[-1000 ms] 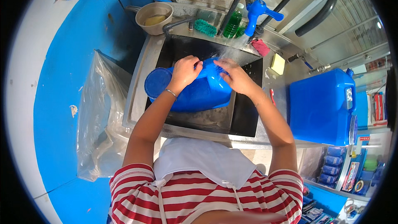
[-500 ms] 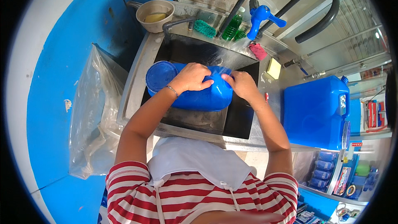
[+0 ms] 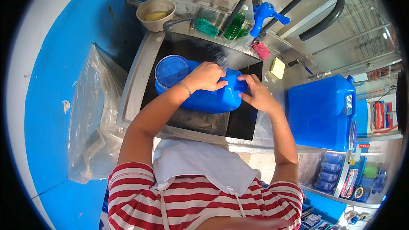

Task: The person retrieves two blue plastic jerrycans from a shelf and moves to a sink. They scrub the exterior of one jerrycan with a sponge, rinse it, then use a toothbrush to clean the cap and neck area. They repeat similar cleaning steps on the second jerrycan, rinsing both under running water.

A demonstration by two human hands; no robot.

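Inside the dark sink (image 3: 191, 49), the blue jug (image 3: 204, 101) is lying; your left hand (image 3: 208, 76) is gripping its upper side while your right hand (image 3: 259, 96), newly shifted, is pinching its cap (image 3: 242, 86), apparently making that end the part being worked.

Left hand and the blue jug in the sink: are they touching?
Touching: the head view shows the left hand against the blue jug, no gap between.
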